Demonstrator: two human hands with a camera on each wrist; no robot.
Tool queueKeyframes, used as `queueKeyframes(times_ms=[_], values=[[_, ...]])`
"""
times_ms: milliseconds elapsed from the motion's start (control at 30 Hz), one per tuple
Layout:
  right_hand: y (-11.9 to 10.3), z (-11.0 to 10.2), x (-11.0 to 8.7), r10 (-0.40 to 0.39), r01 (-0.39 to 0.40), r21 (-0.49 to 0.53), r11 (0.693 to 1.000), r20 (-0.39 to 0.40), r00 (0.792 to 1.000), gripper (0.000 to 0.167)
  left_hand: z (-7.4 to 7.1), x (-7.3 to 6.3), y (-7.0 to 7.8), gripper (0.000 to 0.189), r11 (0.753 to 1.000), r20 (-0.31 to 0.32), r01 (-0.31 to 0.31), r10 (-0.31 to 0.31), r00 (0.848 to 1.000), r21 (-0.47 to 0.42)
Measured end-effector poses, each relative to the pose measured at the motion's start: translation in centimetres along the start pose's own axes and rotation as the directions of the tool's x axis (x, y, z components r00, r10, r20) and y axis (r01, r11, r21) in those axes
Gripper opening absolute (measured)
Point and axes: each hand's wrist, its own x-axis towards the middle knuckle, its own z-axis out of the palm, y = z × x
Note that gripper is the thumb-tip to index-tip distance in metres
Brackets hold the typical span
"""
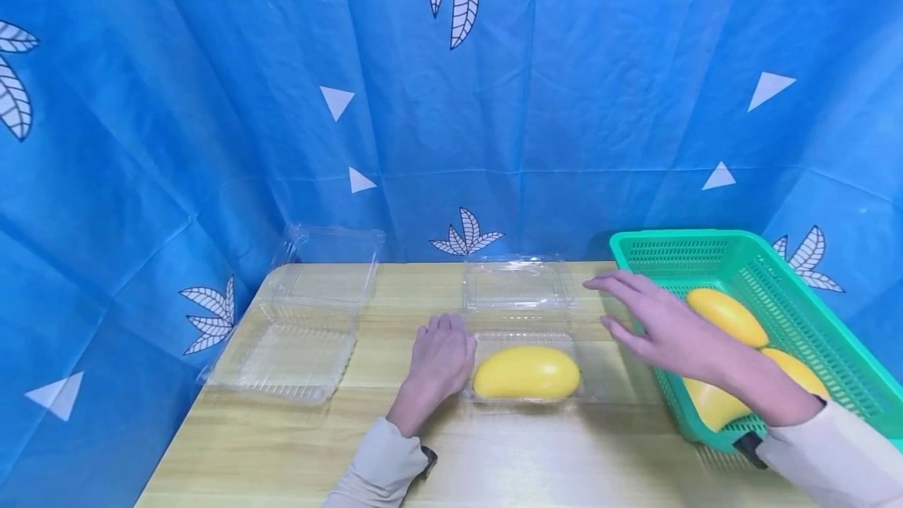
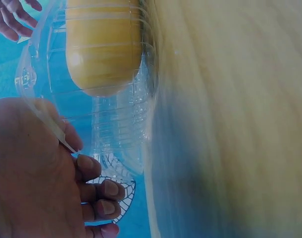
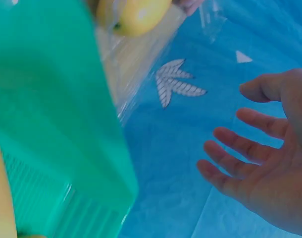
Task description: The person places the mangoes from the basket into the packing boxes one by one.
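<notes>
A yellow mango lies in the base of a clear plastic clamshell box, whose lid is folded back away from me. At the box's left end, my left hand pinches the rim between thumb and index finger; the other fingers curl loosely below it in the left wrist view. My right hand hovers between the box and the green basket, fingers spread and holding nothing. The same hand shows a bare palm in the right wrist view.
More mangoes lie in the green basket at the right, partly hidden by my right forearm. A second clear box stands unfolded at the left, with no fruit in it. A blue patterned curtain hangs behind the wooden table.
</notes>
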Motion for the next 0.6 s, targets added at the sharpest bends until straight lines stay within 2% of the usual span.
queueKeyframes(times_ms=[367,600], values=[[4.2,-1.4,-1.1,-0.047,0.041,-0.103,0.994,-0.058,0.997,0.053,0.0,-0.1,0.1,0.022,1.000,0.002,-0.002,0.003,1.000,-0.022],[7.0,-2.0,-1.8,-0.026,0.012,-0.120,0.993,-0.116,0.993,0.057,-0.2,-0.1,0.0,0.024,1.000,0.004,0.002,-0.002,1.000,-0.018]])
